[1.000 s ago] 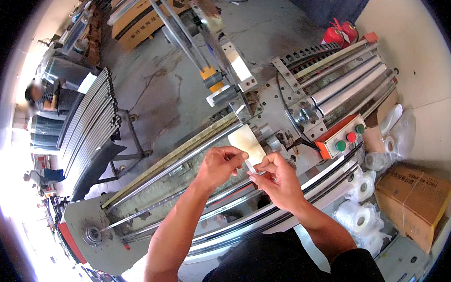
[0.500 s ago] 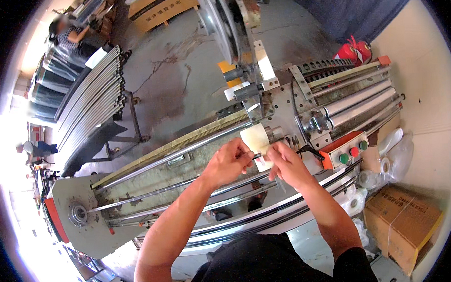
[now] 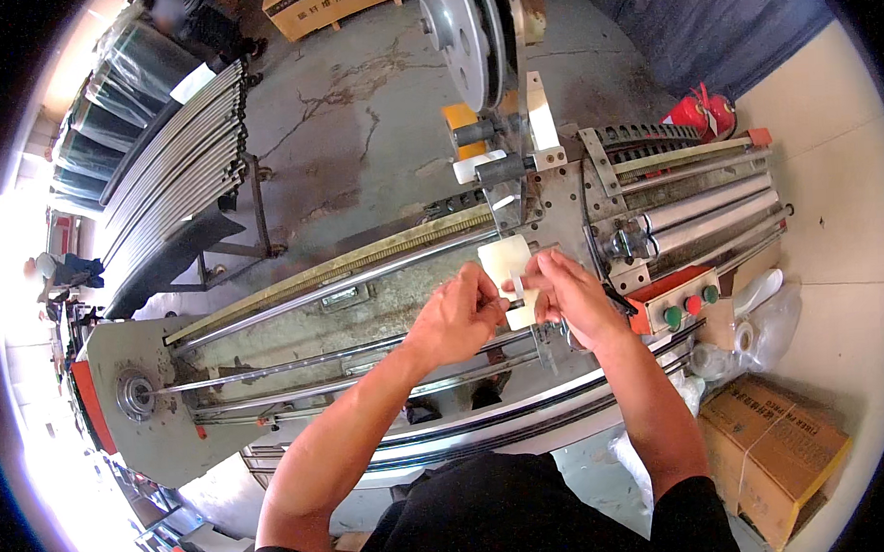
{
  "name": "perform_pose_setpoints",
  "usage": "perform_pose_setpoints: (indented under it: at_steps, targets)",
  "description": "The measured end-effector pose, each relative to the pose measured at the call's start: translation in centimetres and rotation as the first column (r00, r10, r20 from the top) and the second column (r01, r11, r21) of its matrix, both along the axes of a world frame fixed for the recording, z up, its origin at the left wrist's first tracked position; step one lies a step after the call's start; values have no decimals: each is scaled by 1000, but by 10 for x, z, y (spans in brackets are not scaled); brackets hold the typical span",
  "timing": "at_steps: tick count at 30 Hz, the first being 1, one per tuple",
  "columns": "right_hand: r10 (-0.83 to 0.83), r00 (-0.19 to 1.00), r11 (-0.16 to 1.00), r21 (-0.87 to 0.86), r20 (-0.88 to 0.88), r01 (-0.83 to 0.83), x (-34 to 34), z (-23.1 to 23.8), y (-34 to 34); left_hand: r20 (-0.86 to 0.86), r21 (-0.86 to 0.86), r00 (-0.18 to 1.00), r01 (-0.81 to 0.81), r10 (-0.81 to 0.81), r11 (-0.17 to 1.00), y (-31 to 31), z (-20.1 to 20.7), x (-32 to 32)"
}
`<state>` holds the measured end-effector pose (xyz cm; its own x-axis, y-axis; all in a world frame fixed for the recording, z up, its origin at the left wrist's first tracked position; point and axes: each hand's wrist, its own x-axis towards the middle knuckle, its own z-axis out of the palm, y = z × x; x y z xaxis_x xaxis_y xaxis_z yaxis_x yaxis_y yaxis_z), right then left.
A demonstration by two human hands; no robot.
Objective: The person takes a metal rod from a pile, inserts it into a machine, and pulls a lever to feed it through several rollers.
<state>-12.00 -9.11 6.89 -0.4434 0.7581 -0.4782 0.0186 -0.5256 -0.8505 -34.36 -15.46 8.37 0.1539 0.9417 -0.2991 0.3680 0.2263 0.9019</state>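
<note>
Left hand: the left hand (image 3: 460, 314) is over the machine bed (image 3: 269, 345), thumb and fingers drawn together in a pinch at one end of a small dark piece (image 3: 514, 304).
Right hand: the right hand (image 3: 574, 296) faces it from just beside, fingers bent toward the thumb; a pale strip (image 3: 518, 286) shows at their tips (whether they grip it, one cannot tell).
Small dark piece: located in the narrow gap between the two hands, projecting from the left fingertips toward the right; its far end is too small to make out.
Cream block: the cream block (image 3: 503, 259) shows just beyond the fingertips, partly hidden by them.
Reel: a grey disc-shaped reel (image 3: 458, 47) is at the top centre, beyond the block.
Control box: an orange-red control box (image 3: 677, 300), with green and red buttons, is to the right of the right hand.
Cardboard carton: a brown, strapped carton (image 3: 784, 449) at lower right.
Fire extinguishers: red extinguishers (image 3: 697, 116) near the wall.
Tube rack: long grey tubes (image 3: 180, 159) lie side by side at upper left.
</note>
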Motion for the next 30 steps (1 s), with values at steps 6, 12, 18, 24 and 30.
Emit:
perform_pose_setpoints:
  at_steps: [6,12,18,24,30]
  targets:
    - [207,976,977,36,61,-209,26,26,-55,1,95,1000,-21,21,995,-5,-6,-1]
    - [169,979,955,227,111,-190,-1,63,-29,5,29,1000,14,-14,999,-4,-5,-5]
    - [110,993,993,37,45,-112,-10,22,15,75,37,997,6,-9,999,-7,4,-3]
    - [262,962,959,-132,71,-252,21,11,-22,-72,143,996,66,-56,987,-8,13,0]
    - [236,951,969,29,202,-247,8,17,-42,-209,23,975,82,-76,996,-1,20,10]
